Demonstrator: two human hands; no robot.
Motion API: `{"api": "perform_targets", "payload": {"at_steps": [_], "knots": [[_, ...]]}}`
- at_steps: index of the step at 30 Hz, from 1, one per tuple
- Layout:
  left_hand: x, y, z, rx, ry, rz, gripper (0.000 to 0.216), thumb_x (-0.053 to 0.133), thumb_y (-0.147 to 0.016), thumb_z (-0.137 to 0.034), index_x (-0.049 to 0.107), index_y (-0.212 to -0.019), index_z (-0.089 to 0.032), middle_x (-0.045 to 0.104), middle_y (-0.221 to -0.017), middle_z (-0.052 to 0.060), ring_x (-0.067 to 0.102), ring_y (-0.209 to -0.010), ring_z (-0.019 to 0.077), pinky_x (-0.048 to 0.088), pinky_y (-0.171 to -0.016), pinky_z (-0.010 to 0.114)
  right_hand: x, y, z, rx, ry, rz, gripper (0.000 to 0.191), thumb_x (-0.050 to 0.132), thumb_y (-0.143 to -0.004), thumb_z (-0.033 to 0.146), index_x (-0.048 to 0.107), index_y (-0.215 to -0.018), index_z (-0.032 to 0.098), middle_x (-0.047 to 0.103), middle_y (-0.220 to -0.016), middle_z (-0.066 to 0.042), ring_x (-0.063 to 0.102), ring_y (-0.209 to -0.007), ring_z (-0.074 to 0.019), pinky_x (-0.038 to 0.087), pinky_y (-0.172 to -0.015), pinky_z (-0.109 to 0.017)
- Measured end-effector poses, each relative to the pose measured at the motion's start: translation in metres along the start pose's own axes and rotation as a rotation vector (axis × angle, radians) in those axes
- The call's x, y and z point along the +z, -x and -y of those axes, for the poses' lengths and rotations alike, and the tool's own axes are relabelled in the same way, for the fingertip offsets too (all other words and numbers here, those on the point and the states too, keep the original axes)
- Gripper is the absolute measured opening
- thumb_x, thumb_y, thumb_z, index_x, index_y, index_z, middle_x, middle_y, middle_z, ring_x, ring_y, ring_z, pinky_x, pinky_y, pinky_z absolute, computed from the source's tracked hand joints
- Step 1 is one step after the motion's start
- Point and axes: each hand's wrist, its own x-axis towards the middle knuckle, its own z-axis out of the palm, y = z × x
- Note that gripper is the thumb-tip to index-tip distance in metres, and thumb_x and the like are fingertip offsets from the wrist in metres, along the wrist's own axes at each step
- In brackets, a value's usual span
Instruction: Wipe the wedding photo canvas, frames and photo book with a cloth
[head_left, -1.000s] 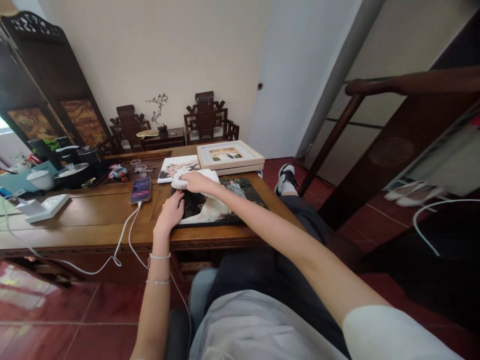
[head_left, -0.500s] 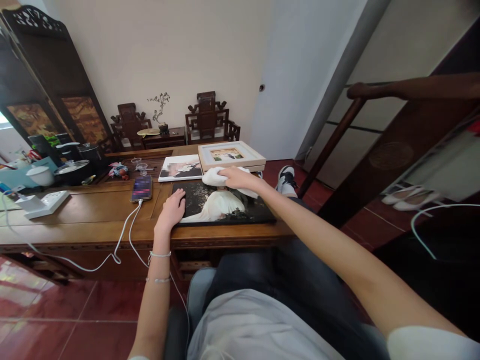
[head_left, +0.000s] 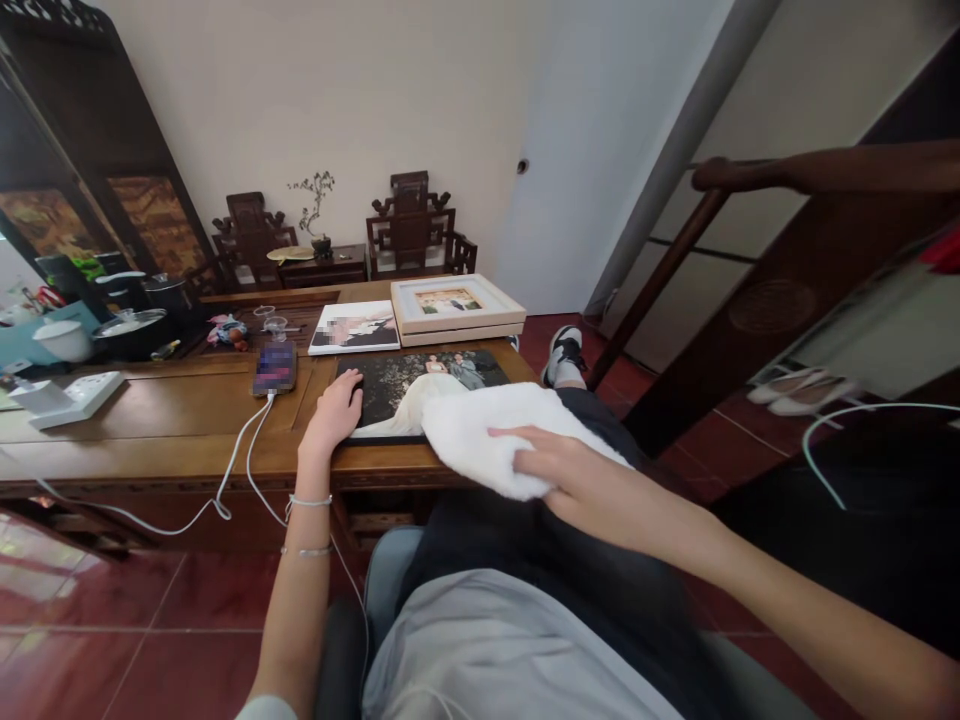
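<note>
Right grip (head_left: pixel 559 470) clutching white cloth (head_left: pixel 480 435); left grip (head_left: pixel 334 410), just left on table (head_left: pixel 150 430), open, pinning photo print (head_left: pixel 420 375); slack pressure could let print slide.

Dark photo print (head_left: pixel 397 385): lower right part hidden under white cloth (head_left: pixel 480 440).
Phone (head_left: pixel 274 367): screen blurred, unreadable.
Right hand (head_left: pixel 574 478): hold on the white cloth cannot be told.
Carved screen (head_left: pixel 67 120): cut off at upper left edge.

Home sitting room: carved wooden chairs (head_left: pixel 411 225), framed photos (head_left: pixel 454 305).
</note>
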Motion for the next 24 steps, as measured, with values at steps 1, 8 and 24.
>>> {"api": "perform_targets", "payload": {"at_steps": [1, 8, 24], "knots": [[0.0, 0.0, 0.001, 0.0, 0.001, -0.001, 0.04, 0.042, -0.095, -0.022, 0.061, -0.13, -0.019, 0.054, -0.147, 0.01, 0.046, -0.14, 0.0242, 0.033, -0.12, 0.047, -0.001, 0.003, 0.003, -0.007, -0.013, 0.007, 0.043, 0.043, -0.062, -0.002, 0.066, -0.087, 0.024, 0.064, -0.123, -0.009, 0.055, -0.12, -0.0253, 0.042, -0.1, -0.037], [-0.001, 0.001, 0.0, 0.007, -0.013, 0.016, 0.042, 0.041, -0.096, -0.024, 0.059, -0.134, -0.019, 0.049, -0.151, 0.01, 0.042, -0.143, 0.0234, 0.032, -0.12, 0.046, -0.007, -0.054, -0.033, 0.13, 0.13, 0.015, 0.039, 0.042, -0.067, -0.001, 0.067, -0.09, 0.018, 0.068, -0.091, -0.011, 0.062, -0.093, -0.0262, 0.044, -0.082, -0.032], [-0.005, 0.0, -0.002, -0.014, -0.018, 0.066, 0.043, 0.042, -0.096, -0.025, 0.058, -0.136, -0.017, 0.046, -0.153, 0.01, 0.038, -0.146, 0.0234, 0.03, -0.121, 0.046, -0.015, -0.104, -0.097, 0.203, 0.147, -0.03, 0.042, 0.042, -0.066, -0.001, 0.069, -0.094, 0.013, 0.072, -0.101, -0.013, 0.062, -0.098, -0.0254, 0.042, -0.084, -0.028]]}}
